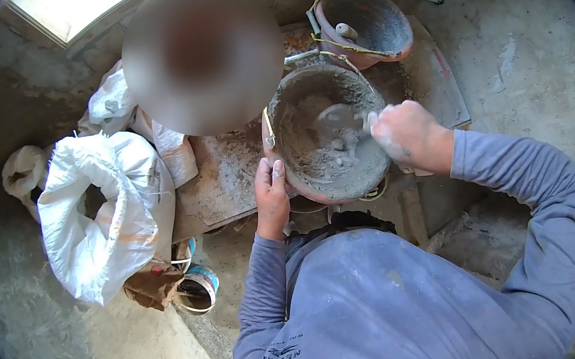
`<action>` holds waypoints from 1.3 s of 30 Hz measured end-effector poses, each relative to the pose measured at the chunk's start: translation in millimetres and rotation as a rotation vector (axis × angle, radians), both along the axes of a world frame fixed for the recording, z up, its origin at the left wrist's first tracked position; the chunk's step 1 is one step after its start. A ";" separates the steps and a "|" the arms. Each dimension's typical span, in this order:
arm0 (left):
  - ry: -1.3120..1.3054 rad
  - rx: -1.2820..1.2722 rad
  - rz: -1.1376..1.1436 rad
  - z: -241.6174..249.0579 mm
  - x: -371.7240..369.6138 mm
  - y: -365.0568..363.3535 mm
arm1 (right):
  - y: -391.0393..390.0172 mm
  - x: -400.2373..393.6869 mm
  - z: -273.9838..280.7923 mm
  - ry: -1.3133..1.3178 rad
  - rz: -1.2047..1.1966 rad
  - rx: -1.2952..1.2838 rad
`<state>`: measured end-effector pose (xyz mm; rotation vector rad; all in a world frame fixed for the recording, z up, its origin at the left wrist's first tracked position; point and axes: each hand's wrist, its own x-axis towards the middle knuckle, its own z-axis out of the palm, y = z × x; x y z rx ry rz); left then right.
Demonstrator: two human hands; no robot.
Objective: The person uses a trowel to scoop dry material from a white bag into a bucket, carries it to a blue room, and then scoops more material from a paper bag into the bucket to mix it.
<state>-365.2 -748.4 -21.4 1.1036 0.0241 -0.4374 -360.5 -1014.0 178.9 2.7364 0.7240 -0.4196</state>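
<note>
A reddish bucket (297, 184) with a rope-tied handle holds grey, wet-looking mortar (332, 163). My left hand (273, 199) grips its near-left rim, thumb up along the side and fingers around the edge. At the right side of the bucket, my right hand (408, 136) is closed around the handle of a trowel (339, 117). The trowel's blade reaches into the bucket over the mortar and is slightly smeared by motion. Most of its handle is hidden inside my fist.
Behind stands a second bucket (404, 47) with a pale roller-like piece (346, 31) in it. White sacks (103, 224) fill the left, near a small paint can (197, 291). A board (220, 188) lies under the mortar bucket. A blurred round patch covers the upper middle.
</note>
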 end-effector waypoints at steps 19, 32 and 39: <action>-0.119 0.133 0.121 20.3 0.9 -10.7 | -12.1 49.0 -16.0 0.702 -0.256 0.236; -0.040 0.159 0.049 33.3 11.9 -4.3 | -12.1 -12.6 -30.9 1.069 -1.308 0.850; 0.090 0.118 0.069 47.2 7.6 -9.0 | -17.0 5.9 -35.8 1.110 -1.583 1.034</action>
